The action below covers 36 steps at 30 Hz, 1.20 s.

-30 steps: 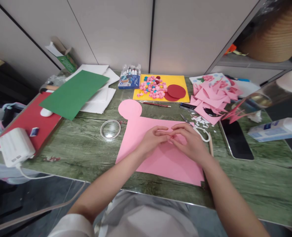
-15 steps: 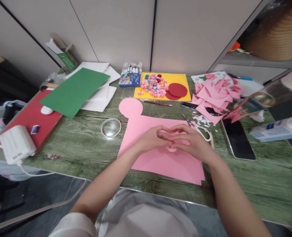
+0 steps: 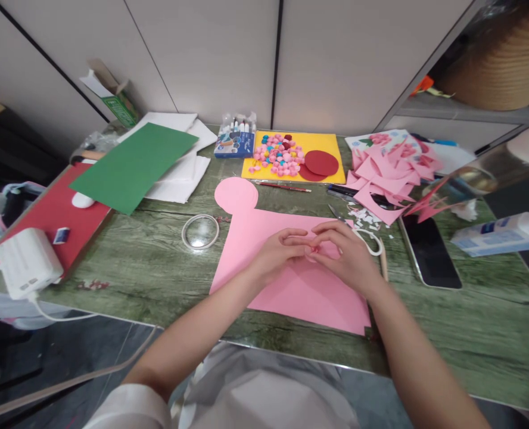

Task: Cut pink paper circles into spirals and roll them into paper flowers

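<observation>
My left hand (image 3: 274,254) and my right hand (image 3: 344,254) meet fingertip to fingertip over a large pink paper sheet (image 3: 291,286) with a round lobe at its upper left. Both hands pinch a small pink paper piece (image 3: 311,252) between their fingertips; most of it is hidden by the fingers. Scissors (image 3: 358,229) lie just beyond my right hand, and a wooden stick (image 3: 383,262) lies to its right.
A tape ring (image 3: 200,232) lies left of the sheet. Behind are a yellow sheet (image 3: 331,173) with small paper balls and red discs, a marker box (image 3: 234,143), green paper (image 3: 133,164), pink scraps (image 3: 387,170). A phone (image 3: 429,250) is at right, a white charger (image 3: 27,262) at left.
Half a second ago the hands were lifted apart slightly with a small pink round piece showing beneath them; now the fingertips have closed together again over it.
</observation>
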Tool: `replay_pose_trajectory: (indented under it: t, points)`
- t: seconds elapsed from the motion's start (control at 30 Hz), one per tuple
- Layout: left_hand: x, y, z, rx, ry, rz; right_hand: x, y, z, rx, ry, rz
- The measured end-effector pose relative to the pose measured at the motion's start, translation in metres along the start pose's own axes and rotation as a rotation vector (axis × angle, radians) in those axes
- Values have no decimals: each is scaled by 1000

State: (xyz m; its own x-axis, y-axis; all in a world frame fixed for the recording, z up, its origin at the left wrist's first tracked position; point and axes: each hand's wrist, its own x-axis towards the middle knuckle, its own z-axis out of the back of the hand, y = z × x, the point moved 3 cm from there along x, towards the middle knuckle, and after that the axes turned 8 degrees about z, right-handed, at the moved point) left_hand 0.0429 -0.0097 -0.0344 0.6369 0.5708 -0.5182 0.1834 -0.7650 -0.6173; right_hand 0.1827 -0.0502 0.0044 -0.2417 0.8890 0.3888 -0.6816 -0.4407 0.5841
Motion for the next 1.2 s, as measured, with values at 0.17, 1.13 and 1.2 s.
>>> replay_pose_trajectory:
  t: [0.17, 1.13, 1.2]
  points:
    - [2, -3, 3, 76, 35, -15, 0, -3, 3, 49, 42, -4]
    - [2, 2, 1, 26, 22, -27, 0, 1, 0, -50, -16, 34]
    - [2, 1, 1, 13, 24, -15, 1, 2, 0, -32, -16, 18]
